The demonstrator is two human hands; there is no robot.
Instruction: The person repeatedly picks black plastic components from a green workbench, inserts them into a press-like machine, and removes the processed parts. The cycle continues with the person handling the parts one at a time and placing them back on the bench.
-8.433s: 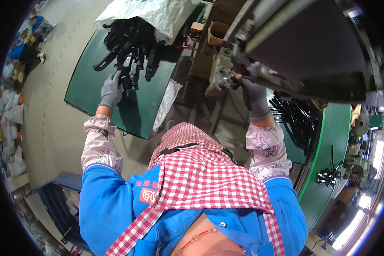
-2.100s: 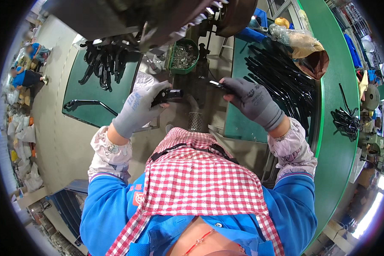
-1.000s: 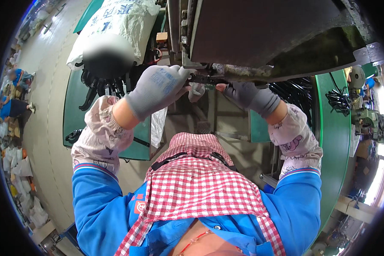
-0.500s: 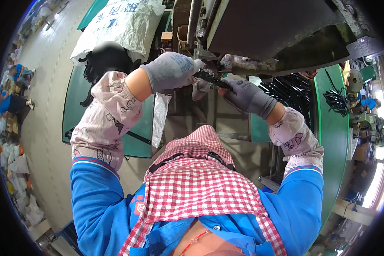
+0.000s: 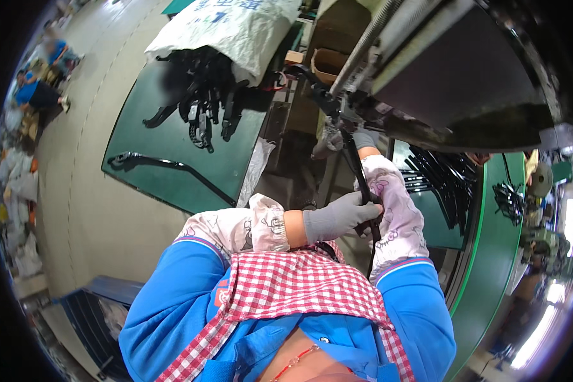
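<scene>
My left hand [image 5: 342, 218], in a grey glove, is closed around a long thin black tube [image 5: 354, 162] just in front of my apron. The tube slants from the machine's working head [image 5: 345, 114] down past my right sleeve. A black curved lever-like part [image 5: 315, 86] sits at the tube's upper end, against the machine. My right hand [image 5: 367, 138], gloved in grey too, is beside the machine head and the tube; its fingers are mostly hidden behind them.
On the left green table [image 5: 165, 137] lie a heap of black lever-like parts [image 5: 204, 83], a white woven sack [image 5: 226, 32] and a bent black tube [image 5: 178, 164]. Several black tubes [image 5: 442, 184] are piled at right. A cardboard box [image 5: 330, 63] stands behind the machine.
My left hand has come down from the machine toward my apron and now grips the long tube. My right hand has moved up beside the machine head. The view has shifted.
</scene>
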